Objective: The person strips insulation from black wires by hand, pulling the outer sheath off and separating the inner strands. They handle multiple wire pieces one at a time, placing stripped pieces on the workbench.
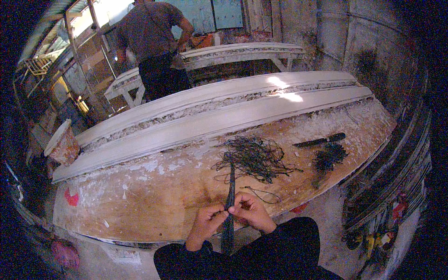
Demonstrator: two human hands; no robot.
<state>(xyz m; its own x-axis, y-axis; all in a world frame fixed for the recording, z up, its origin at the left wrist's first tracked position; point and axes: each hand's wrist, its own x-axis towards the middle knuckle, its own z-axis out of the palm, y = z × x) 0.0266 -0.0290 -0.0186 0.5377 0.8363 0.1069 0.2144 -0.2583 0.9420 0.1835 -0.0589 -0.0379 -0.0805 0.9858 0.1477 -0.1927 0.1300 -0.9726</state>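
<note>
My left hand [208, 221] and my right hand [252, 212] meet at the table's near edge, fingers pinched together. Between them both grip a long, dark, tapering strip [227, 235]. Its narrow tip points away over the table, and its wider end hangs toward my lap. Whether it is a bundle of fibres or a folded piece cannot be made out. Just beyond its tip lies a loose tangle of dark string [256, 158]. One looped piece of string [266, 193] rests by my right hand. Farther right are a dark-handled knife [322, 139] and a dark bristly tuft [329, 157].
The wooden table [135, 210] is smeared with white residue. Long white mouldings [210, 116] run along its far side, beside a stained bucket [64, 144] at left. Beyond, a person [151, 42] stands at another bench [242, 55]. Long strips [387, 172] are stacked at right.
</note>
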